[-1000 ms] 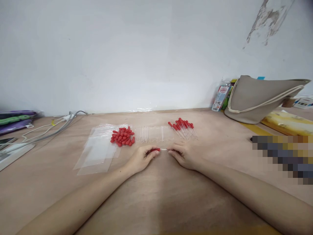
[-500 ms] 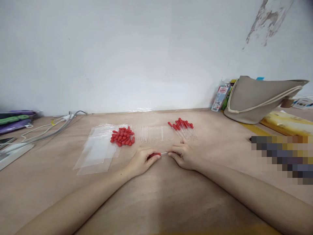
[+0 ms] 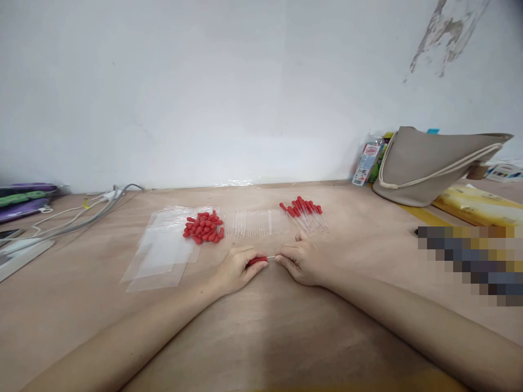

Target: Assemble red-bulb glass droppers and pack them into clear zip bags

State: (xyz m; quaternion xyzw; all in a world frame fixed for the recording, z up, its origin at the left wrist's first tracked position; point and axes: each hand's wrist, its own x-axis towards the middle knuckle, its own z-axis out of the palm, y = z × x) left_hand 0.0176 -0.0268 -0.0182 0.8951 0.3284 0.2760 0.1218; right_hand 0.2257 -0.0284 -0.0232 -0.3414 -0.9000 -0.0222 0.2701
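Left hand (image 3: 234,270), right hand (image 3: 301,263) pinch dropper (image 3: 260,259); bulbs (image 3: 203,227), tubes (image 3: 255,223), bags (image 3: 162,255) behind

We are looking at a wooden table (image 3: 261,326) that is showing pale, smooth and matt. The red bulbs (image 3: 203,228) are looking rubbery and dull, while the thin tubes (image 3: 255,223) and flat bags (image 3: 163,256) are gleaming clear and glossy, the bags being plastic. The grey handbag (image 3: 425,163) is looking like smooth, matt leather.
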